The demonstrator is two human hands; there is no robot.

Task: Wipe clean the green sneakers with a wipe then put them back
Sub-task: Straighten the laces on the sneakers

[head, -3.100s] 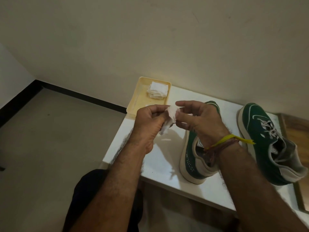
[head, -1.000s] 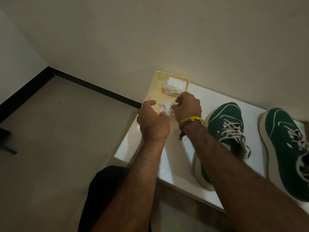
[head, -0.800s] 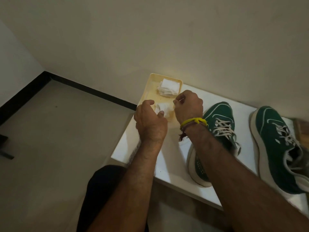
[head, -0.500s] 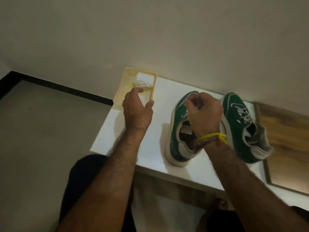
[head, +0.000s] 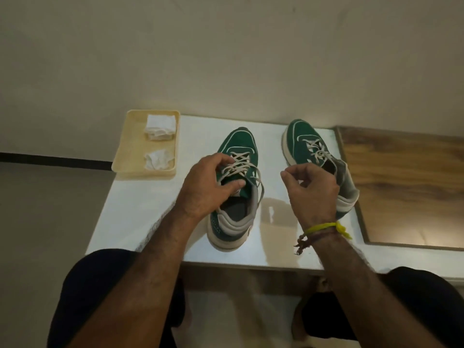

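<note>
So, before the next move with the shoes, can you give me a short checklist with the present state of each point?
1. Used wipe out of the hands: ok, a crumpled wipe lies in the tray.
2. Fresh wipes available: ok, a folded stack sits at the tray's far end.
3. Left hand on the near sneaker: ok, fingers at the laces.
4. Right hand empty: cannot tell, fingers curled.
5. Far sneaker upright on the table: ok.
6. Sneakers clean: cannot tell.
</note>
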